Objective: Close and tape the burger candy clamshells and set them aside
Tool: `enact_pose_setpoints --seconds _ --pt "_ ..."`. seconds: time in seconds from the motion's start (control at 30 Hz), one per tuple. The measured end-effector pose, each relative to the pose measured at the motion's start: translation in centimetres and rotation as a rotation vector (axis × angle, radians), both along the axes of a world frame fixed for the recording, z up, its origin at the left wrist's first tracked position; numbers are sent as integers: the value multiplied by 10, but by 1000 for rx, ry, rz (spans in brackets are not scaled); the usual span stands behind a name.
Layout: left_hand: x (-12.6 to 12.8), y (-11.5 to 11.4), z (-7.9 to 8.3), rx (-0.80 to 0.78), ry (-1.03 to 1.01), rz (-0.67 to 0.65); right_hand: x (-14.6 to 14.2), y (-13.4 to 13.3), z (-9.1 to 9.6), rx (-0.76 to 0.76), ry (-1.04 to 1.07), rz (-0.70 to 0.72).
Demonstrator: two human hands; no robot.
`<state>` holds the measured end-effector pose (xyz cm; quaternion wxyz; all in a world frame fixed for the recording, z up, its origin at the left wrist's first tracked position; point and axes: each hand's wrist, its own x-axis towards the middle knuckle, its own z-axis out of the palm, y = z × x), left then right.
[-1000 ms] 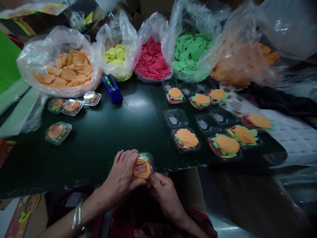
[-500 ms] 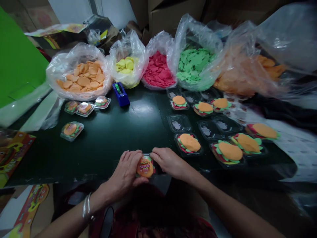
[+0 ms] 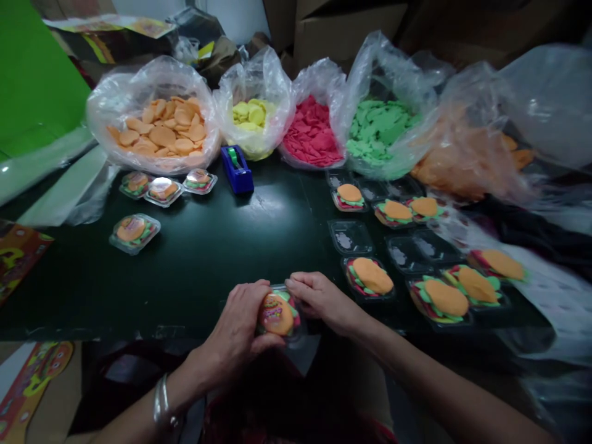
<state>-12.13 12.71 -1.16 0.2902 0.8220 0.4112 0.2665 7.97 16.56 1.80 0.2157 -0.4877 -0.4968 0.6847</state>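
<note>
A clear plastic box with a toy burger (image 3: 278,316) inside and a printed label on its lid is at the table's near edge. My left hand (image 3: 243,320) wraps round its left side, thumb in front and fingers over the back. My right hand (image 3: 319,299) pinches at the box's upper right edge with curled fingers; whatever lies right under the fingertips is hidden. To the right, open clear boxes hold burgers, the nearest being one burger box (image 3: 370,276). Lidded burger boxes, such as one closed box (image 3: 134,233), lie on the left.
Along the back stand plastic bags of orange discs (image 3: 163,134), yellow pieces (image 3: 250,115), red pieces (image 3: 312,135) and green pieces (image 3: 382,129). Another bag with orange pieces (image 3: 462,154) is at the right. A blue tape dispenser (image 3: 237,171) sits on the dark table (image 3: 208,259).
The held box has turned slightly, showing more of its right side. My right hand still pinches near its edge. The whole view has shifted a little as the head moved.
</note>
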Motion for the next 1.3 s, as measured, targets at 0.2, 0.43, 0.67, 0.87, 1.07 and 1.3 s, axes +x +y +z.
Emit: enact_pose_setpoints --seconds 0.2,0.43,0.67,0.87,1.07,1.3 --pt "10 6 3 38 79 -12 6 -3 11 298 -433 96" --pt "16 11 21 10 219 -11 -3 -14 13 430 -392 63" --pt "3 13 37 -203 46 78 -1 -14 7 464 -326 41" --pt "0 -33 31 -695 -266 494 0 -25 -3 451 -350 -29" --pt "24 -44 21 -932 -615 572 3 -42 -7 455 -335 -97" --pt "42 -51 21 -793 -531 552 12 -60 -17 414 -210 -291"
